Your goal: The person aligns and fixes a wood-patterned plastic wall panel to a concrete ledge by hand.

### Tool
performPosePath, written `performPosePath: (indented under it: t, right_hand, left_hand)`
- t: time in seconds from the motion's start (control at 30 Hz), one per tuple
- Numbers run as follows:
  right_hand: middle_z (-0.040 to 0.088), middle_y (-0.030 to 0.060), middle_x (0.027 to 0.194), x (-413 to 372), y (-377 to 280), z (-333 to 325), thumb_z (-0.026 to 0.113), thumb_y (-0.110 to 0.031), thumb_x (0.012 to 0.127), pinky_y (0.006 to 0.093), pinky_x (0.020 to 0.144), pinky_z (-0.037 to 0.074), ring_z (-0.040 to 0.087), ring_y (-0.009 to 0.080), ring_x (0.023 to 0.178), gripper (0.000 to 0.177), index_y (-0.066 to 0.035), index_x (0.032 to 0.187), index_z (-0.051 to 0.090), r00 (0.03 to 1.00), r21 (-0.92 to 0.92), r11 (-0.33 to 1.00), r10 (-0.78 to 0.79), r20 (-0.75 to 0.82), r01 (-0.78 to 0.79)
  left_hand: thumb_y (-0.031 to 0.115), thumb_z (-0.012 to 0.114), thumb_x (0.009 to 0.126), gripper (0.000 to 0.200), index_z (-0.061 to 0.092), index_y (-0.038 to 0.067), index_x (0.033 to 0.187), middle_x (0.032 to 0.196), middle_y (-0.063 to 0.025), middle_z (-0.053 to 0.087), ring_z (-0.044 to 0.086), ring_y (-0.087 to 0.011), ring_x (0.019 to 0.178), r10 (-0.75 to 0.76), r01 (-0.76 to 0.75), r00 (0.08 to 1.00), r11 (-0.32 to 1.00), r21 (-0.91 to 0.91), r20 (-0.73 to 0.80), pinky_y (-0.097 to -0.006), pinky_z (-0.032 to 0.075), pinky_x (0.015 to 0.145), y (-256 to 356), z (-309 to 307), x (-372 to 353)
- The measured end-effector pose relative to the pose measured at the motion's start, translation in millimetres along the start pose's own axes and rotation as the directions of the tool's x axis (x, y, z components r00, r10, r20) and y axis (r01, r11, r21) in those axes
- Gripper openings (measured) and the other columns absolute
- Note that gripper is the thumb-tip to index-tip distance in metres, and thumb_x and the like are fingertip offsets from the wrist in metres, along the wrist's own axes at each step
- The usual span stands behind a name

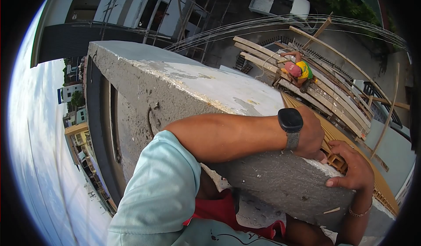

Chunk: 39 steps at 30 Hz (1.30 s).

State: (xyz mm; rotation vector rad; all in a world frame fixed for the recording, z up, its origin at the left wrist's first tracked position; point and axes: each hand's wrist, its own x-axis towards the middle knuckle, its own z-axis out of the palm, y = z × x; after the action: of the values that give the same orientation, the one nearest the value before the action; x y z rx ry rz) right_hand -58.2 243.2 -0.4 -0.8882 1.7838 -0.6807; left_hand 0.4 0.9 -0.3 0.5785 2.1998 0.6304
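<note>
The rough concrete wall point(263, 180) spans the middle of the view, its far right end cut off by the dark rim of the lens. Beyond it are a building point(129, 4) fronted by scaffolding, and a platform of long planks point(333, 96), where a person in a red cap point(293, 68) is seen from above, partly bent over. A tan ribbed panel point(334, 132) lies along the wall's outer edge, partly covered by both hands; how far down it reaches cannot be told. The right hand point(356, 169) is open over the panel's hollow-celled edge, thumb spread well apart from the fingers. The left hand point(309, 134), wearing a watch point(290, 120), is curled at that edge, most fingers hidden; whether it pinches the panel is unclear.
</note>
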Motion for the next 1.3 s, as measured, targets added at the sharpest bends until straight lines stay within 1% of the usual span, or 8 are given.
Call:
performPosePath:
  t: [0.2, 0.27, 0.37, 0.6, 0.7, 0.9, 0.97, 1.3]
  right_hand:
    - [0.055, 0.0199, 0.129, 0.2, 0.7, -0.3, 0.086, -0.058, 0.05, 0.0422, 0.09, 0.048, 0.059, 0.0386, 0.113, 0.083, -0.007, 0.11, 0.057, 1.0, -0.005, 1.0, -0.024, -0.003, 0.024]
    - [0.054, 0.0197, 0.129, -0.5, 1.2, -0.2, 0.085, -0.058, 0.051, 0.0421, 0.09, 0.048, 0.059, 0.0386, 0.112, 0.083, -0.008, 0.111, 0.057, 0.999, -0.013, 0.999, -0.035, -0.009, 0.035]
    - [0.054, 0.0194, 0.13, -1.0, -1.3, -0.8, 0.085, -0.057, 0.051, 0.042, 0.089, 0.049, 0.059, 0.0386, 0.112, 0.082, -0.009, 0.111, 0.057, 1.0, -0.005, 1.0, -0.006, -0.005, 0.006]
    - [0.054, 0.0193, 0.13, -1.0, -1.2, -0.6, 0.085, -0.058, 0.051, 0.042, 0.09, 0.049, 0.058, 0.0388, 0.113, 0.082, -0.01, 0.112, 0.057, 1.0, -0.006, 1.0, -0.018, -0.012, 0.018]
    - [0.054, 0.0194, 0.13, -0.9, -1.0, -1.0, 0.085, -0.058, 0.051, 0.0422, 0.09, 0.048, 0.058, 0.039, 0.113, 0.082, -0.009, 0.112, 0.057, 1.0, -0.02, 1.0, -0.022, -0.007, 0.022]
    - [0.054, 0.0201, 0.129, -0.5, 0.3, -1.0, 0.085, -0.058, 0.051, 0.0426, 0.091, 0.048, 0.058, 0.0391, 0.113, 0.083, -0.008, 0.111, 0.057, 1.0, -0.021, 0.999, -0.031, 0.002, 0.031]
    - [0.054, 0.0205, 0.129, -0.7, 1.4, -0.6, 0.086, -0.057, 0.051, 0.0427, 0.091, 0.048, 0.059, 0.0391, 0.113, 0.084, -0.007, 0.111, 0.057, 1.0, -0.017, 1.0, -0.027, 0.002, 0.027]
    - [0.055, 0.0208, 0.128, -0.4, 0.8, -0.8, 0.086, -0.058, 0.05, 0.0425, 0.092, 0.048, 0.058, 0.0387, 0.114, 0.085, -0.006, 0.111, 0.057, 0.999, -0.007, 0.999, -0.035, -0.003, 0.035]
  left_hand:
    - [0.065, 0.051, 0.086, 0.07, 0.069, -0.003, 0.081, 0.068, -0.0194, 0.066, 0.068, -0.0347, 0.069, -0.002, 0.002, 1.0, 1.0, -0.01, 0.002, -0.0412, 0.053, 0.064, 0.1, -0.7, -0.5]
    - [0.065, 0.052, 0.085, 0.07, 0.069, -0.003, 0.081, 0.068, -0.0196, 0.066, 0.068, -0.0351, 0.07, 0.001, -0.001, 1.0, 1.0, -0.015, -0.025, -0.0414, 0.053, 0.064, -0.1, 0.0, -0.8]
    - [0.065, 0.052, 0.085, 0.07, 0.068, -0.003, 0.08, 0.068, -0.0197, 0.066, 0.068, -0.0354, 0.07, -0.005, 0.004, 0.999, 1.0, -0.016, -0.031, -0.0415, 0.053, 0.064, -0.3, 0.2, -0.8]
    - [0.065, 0.053, 0.084, 0.07, 0.068, -0.004, 0.081, 0.068, -0.0196, 0.066, 0.068, -0.0352, 0.07, -0.009, 0.008, 1.0, 1.0, -0.01, -0.006, -0.0417, 0.053, 0.065, 0.9, -2.9, -1.9]
    - [0.065, 0.054, 0.084, 0.07, 0.068, -0.004, 0.081, 0.068, -0.0195, 0.066, 0.068, -0.035, 0.07, -0.008, 0.008, 0.999, 1.0, -0.009, -0.04, -0.0416, 0.053, 0.065, -0.1, 1.2, 0.3]
    - [0.065, 0.052, 0.085, 0.07, 0.068, -0.003, 0.082, 0.068, -0.0189, 0.066, 0.068, -0.0342, 0.07, 0.002, -0.002, 0.999, 1.0, 0.002, -0.033, -0.0411, 0.053, 0.064, -0.1, 0.7, -0.3]
    - [0.065, 0.05, 0.086, 0.07, 0.069, -0.003, 0.082, 0.068, -0.0185, 0.066, 0.068, -0.034, 0.069, 0.0, 0.0, 1.0, 1.0, 0.012, -0.005, -0.0409, 0.053, 0.063, 0.0, -0.3, 0.1]
    - [0.065, 0.049, 0.086, 0.071, 0.069, -0.003, 0.082, 0.068, -0.0189, 0.066, 0.068, -0.0338, 0.069, 0.02, -0.02, 0.999, 1.0, 0.008, -0.027, -0.0409, 0.053, 0.062, -0.6, -0.1, -0.5]
